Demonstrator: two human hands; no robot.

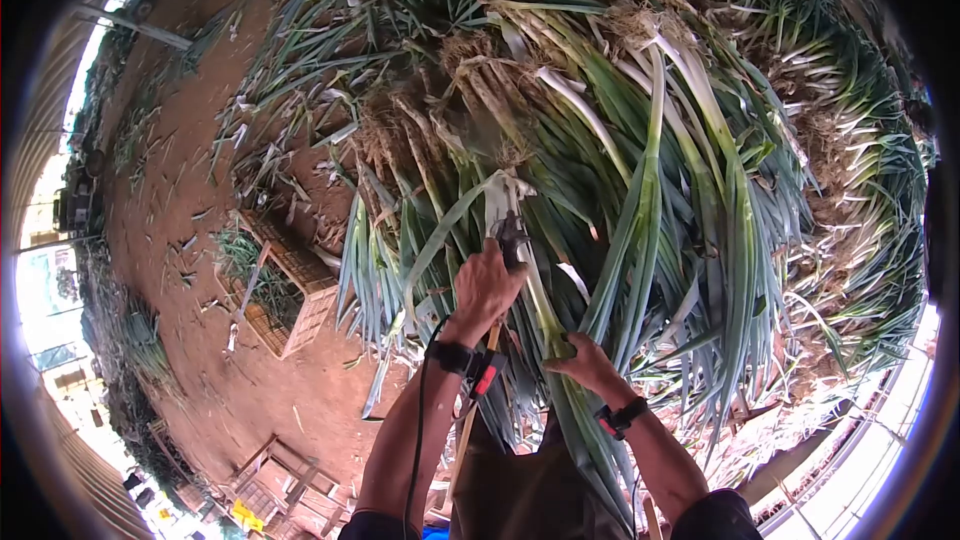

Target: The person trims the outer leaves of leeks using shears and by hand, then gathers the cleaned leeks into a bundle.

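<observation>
Left hand clenched around a small dark tool (blade or clippers, too small to tell), set against the pale shank of a leek just below its root end. Right hand closed on the same leek lower down, among the green leaves. Judging by the state of things, early going: a great heap of leeks ahead, roots and soil on most. To the left, a wooden crate on the red earth floor, a few green stalks inside. Trimmings scattered around; most of the pile seemingly left to handle.
</observation>
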